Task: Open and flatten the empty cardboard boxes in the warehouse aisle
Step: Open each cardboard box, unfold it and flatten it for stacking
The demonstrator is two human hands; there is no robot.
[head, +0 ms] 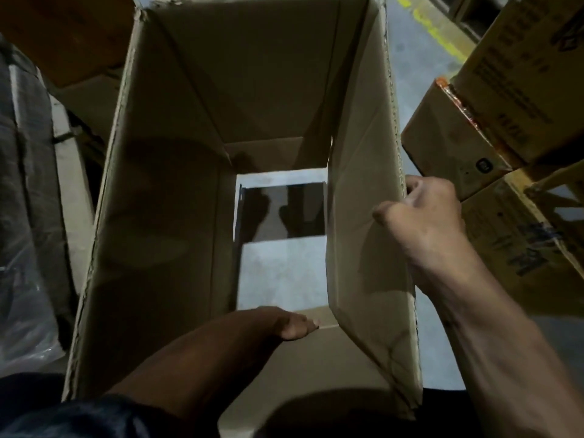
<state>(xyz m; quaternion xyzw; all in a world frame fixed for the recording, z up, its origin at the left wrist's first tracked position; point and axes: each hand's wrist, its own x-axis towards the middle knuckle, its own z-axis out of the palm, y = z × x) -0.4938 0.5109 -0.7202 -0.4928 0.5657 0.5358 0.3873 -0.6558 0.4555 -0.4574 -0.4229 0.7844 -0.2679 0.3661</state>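
**Hands on the opened box**

From my head camera, the tall brown cardboard box (177,216) filled the centre of the frame, open at both ends, grey concrete floor (281,273) visible through it. My right hand (423,213) gripped its right wall's edge, thumb inside. My left hand (284,324) reached inside, fingers extended on the lower flap. Printed cartons (505,99) stood at upper right.

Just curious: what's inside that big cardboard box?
Nothing stored: the cardboard box is open through to grey floor. The left hand reaches inside; its fingertips are hidden.
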